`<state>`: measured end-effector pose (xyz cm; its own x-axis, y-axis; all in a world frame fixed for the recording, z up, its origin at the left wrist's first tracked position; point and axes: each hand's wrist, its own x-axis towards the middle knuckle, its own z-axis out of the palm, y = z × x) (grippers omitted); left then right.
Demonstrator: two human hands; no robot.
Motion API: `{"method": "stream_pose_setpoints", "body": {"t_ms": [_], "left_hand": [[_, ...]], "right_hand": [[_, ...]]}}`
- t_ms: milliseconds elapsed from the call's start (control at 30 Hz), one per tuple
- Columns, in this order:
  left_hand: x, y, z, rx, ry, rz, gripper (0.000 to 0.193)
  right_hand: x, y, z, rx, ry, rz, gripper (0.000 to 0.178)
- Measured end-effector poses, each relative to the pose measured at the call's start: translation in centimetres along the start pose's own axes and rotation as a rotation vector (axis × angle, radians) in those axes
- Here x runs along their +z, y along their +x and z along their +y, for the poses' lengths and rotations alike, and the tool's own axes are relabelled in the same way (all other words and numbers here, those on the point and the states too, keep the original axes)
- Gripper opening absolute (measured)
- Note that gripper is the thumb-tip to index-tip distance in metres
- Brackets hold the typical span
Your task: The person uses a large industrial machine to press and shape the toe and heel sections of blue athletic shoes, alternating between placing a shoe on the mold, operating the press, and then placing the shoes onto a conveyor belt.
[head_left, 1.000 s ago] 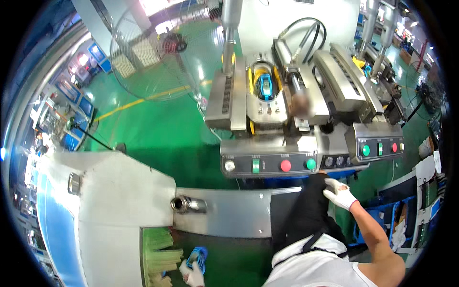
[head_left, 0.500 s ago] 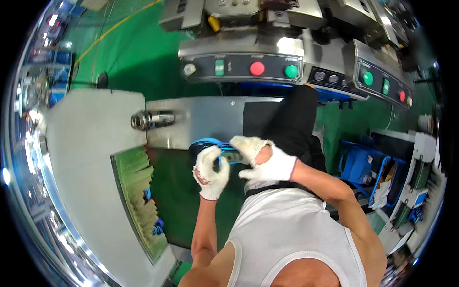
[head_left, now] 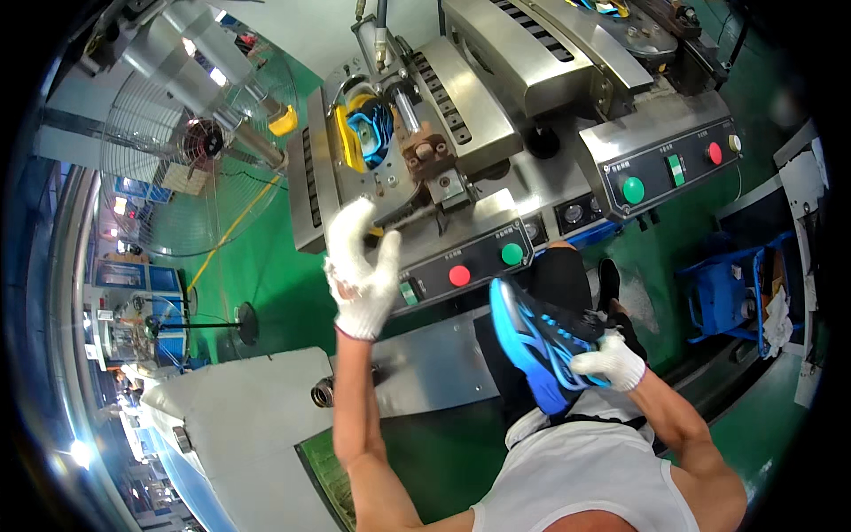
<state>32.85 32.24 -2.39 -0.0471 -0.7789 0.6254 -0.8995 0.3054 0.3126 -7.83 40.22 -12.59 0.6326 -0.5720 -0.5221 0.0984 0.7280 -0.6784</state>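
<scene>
My right hand (head_left: 612, 363), in a white knit glove, grips the heel end of a blue and black sneaker (head_left: 539, 348) above my lap. The sneaker's light blue sole edge faces left and its toe points away from me. My left hand (head_left: 363, 275), gloved too, is raised at the front of a metal press (head_left: 421, 191). Its fingers are stretched up with the thumb apart, and nothing shows between them. Beyond it, another blue shoe (head_left: 370, 129) sits inside the press beside a yellow pad (head_left: 348, 142).
A control panel (head_left: 479, 262) with red and green buttons runs along the press front; a second panel (head_left: 660, 168) stands to the right. A metal plate (head_left: 434, 355) lies before my knees. A caged fan (head_left: 204, 137) is at left, a blue cart (head_left: 731, 297) at right.
My hands were together around the blue and black shoe at my lap. Now the left has moved forward to the press, while the right holds the sneaker farther right. The view has tilted toward the press.
</scene>
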Motion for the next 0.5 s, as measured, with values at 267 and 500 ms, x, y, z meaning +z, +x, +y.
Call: {"method": "stream_pose_setpoints", "body": {"t_ms": [267,500], "left_hand": [[7.8,13.0,-16.8,-0.511,0.243,-0.175,0.085],[16.3,16.5,-17.1,-0.775,0.387,-0.191,0.081]], "right_hand": [[-3.3,-0.8,2.5,-0.203,0.497,0.103,0.084],[-4.9,-1.7,3.1,-0.313,0.457,0.172,0.094]]}}
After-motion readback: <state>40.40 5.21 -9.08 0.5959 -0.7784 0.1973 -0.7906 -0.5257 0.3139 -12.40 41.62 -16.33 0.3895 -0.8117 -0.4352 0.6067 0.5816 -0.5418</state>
